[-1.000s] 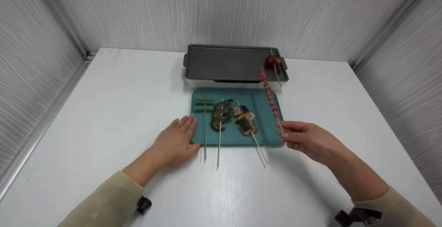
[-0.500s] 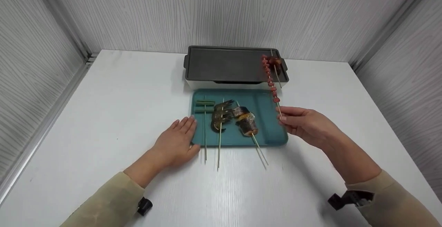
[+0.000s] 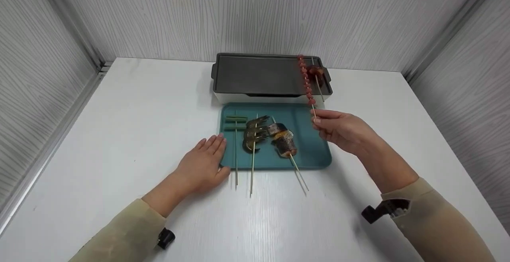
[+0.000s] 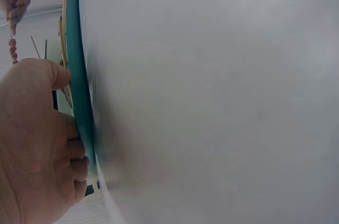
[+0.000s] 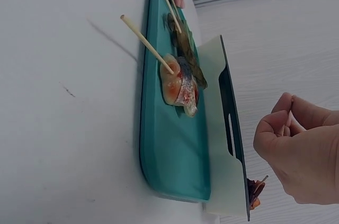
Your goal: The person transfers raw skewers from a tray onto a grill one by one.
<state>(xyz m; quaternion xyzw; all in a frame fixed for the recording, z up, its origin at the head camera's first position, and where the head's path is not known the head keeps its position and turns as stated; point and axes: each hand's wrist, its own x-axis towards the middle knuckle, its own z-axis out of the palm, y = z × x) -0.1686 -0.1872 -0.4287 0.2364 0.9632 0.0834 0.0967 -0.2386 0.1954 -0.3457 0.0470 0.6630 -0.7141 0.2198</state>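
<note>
Between thumb and fingers, my right hand (image 3: pixel 344 131) pinches the bare end of a skewer of small red meat pieces (image 3: pixel 306 81). The skewer slants up over the right part of a black grill plate (image 3: pixel 259 74), left of a dark brown glazed skewer (image 3: pixel 315 71) lying there. Whether the red pieces touch the plate I cannot tell. My left hand (image 3: pixel 202 166) rests with straight fingers at the left edge of a teal tray (image 3: pixel 310 150). On that tray lie a green vegetable skewer (image 3: pixel 236 128), a shrimp skewer (image 3: pixel 255 134) and a fish skewer (image 3: pixel 285 140).
The grill's pale base (image 5: pixel 220 150) stands right behind the tray. Bare skewer sticks (image 3: pixel 299 172) stick out over the tray's front edge. Grey wood-grain panels (image 3: pixel 255 14) wall the white table (image 3: pixel 159 94) at the back and both sides.
My right hand has moved forward and slightly left, carrying the red meat skewer from above the tray to over the grill plate. The left hand has stayed in place.
</note>
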